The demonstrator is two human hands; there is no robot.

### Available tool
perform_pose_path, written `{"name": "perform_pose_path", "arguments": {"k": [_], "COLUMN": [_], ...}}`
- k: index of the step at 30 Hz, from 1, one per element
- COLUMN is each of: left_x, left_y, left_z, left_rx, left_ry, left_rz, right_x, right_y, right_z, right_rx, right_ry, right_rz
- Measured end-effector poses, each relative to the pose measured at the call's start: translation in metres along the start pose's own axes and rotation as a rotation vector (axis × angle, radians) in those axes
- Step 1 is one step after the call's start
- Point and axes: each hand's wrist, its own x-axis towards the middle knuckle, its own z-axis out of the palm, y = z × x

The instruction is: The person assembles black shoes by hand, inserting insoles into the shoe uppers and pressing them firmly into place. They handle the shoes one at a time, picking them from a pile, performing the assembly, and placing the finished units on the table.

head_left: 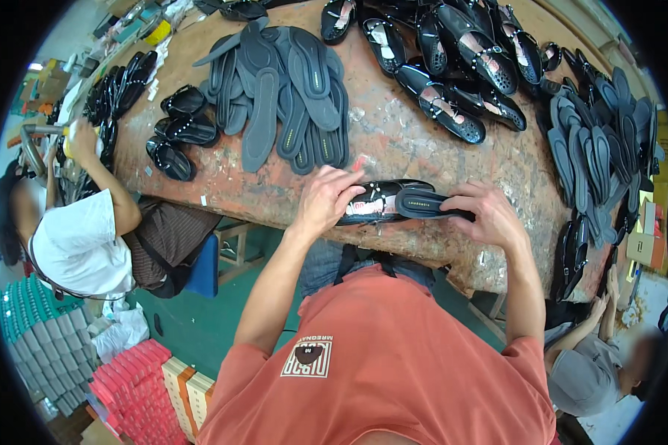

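At the near edge of the worktable, a glossy black shoe with a studded strap lies on its sole. My left hand is closed around one end of it, thumb and fingers on its rim. In my right hand I pinch a dark grey insole by one end. Its other end overlaps the shoe's opening; how far it reaches inside I cannot tell. A heap of loose grey insoles lies just beyond my left hand.
Black shoes pile at the far right, and several sit left of the insoles. More insoles heap at the right end. One person works at the left, another at the right. Pink boxes stand at lower left.
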Motion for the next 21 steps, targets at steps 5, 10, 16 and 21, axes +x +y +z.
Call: {"name": "perform_pose_path", "arguments": {"k": [5, 10, 16, 21], "left_x": [-0.066, -0.098, -0.109, -0.096], "left_y": [0.002, 0.012, 0.003, 0.013], "left_z": [0.0, 0.006, 0.006, 0.004], "left_rx": [-0.204, -0.506, -0.587, -0.562], "left_ry": [0.249, 0.315, 0.252, 0.28], "left_rz": [-0.626, -0.726, -0.748, -0.842], "right_x": [0.036, 0.075, 0.09, 0.088], "right_y": [-0.016, -0.031, -0.044, -0.051], "right_z": [0.034, 0.075, 0.09, 0.101], "right_rx": [-0.097, 0.018, 0.017, -0.052], "right_ry": [-0.01, -0.032, -0.036, -0.041], "right_rz": [-0.174, -0.244, -0.266, -0.19]}}
